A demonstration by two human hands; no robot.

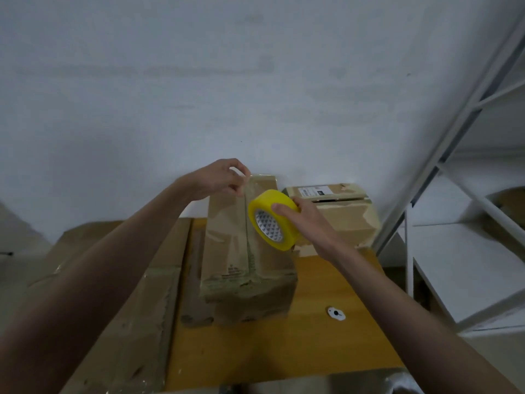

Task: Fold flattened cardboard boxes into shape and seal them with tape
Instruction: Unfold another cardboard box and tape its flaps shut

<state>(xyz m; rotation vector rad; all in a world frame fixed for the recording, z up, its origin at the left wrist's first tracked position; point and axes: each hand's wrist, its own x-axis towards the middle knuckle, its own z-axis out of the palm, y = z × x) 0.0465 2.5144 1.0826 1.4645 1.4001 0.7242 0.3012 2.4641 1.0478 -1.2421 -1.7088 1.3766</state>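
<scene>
Above the folded box (250,251) on the counter (326,336): sealing under way, left hand (224,177) pinching tape end, right hand (301,214) gripping the yellow roll (272,220). Next, probably: lay strip along seam.

Yellow tape roll (274,220) (triangle-patterned core), brown box (247,251).

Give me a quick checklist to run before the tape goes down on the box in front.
1. Roll held: right hand grips the yellow tape roll. Ok.
2. Free end held: left hand pinches the clear tape strip pulled from the roll. Ok.
3. Strip lined up: it hangs above the centre seam of the box. Ok.
4. Top flaps closed flat: seam looks shut. Ok.
5. Strip free of twists: too transparent and blurred. Cannot tell.
6. Box steady: it stands on the wooden table, no hand bracing it. Cannot tell.
</scene>
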